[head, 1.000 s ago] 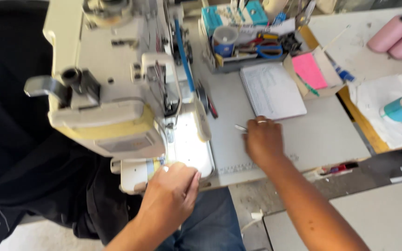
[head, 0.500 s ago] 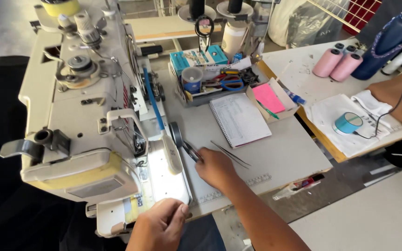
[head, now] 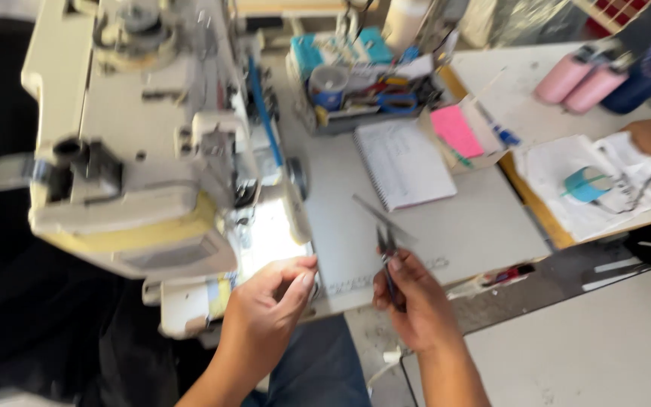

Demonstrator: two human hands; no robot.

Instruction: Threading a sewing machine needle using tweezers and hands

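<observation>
At the far left, dark cloth (head: 9, 316) is seen draped below and beside an industrial sewing machine (head: 137, 173), whose cream body fills the left half of the view; its lit bed (head: 273, 237) glows white under the needle area. Just in front of that bed the left hand (head: 269, 305) is held, its fingers (head: 299, 283) curled inward with thumb and fingertips drawn close together, though whether anything is pinched between them cannot be told from the blur. To its right, the right hand (head: 412, 305) is raised over the front edge of the grey worktop (head: 461, 226), and a pair of slim metal tweezers (head: 386, 249) is gripped between its thumb and fingers, the tips pointing up and away toward the notebook. Half a second earlier this hand was lying flat on the worktop, reaching at the tweezers where they lay; they have since been lifted clear and brought toward the body, while the left hand has been moved up from the lower edge to the machine bed. It may be judged that the picking-up is finished and that the tool is now being carried toward the needle area. Further right, a spiral notebook (head: 404, 162) is lying open, a tray of scissors and small tools (head: 363, 87) behind it, a pink notepad (head: 455, 130) beside it, then loose papers (head: 589, 185) and two pink cylinders (head: 574, 75) at the far right.
</observation>
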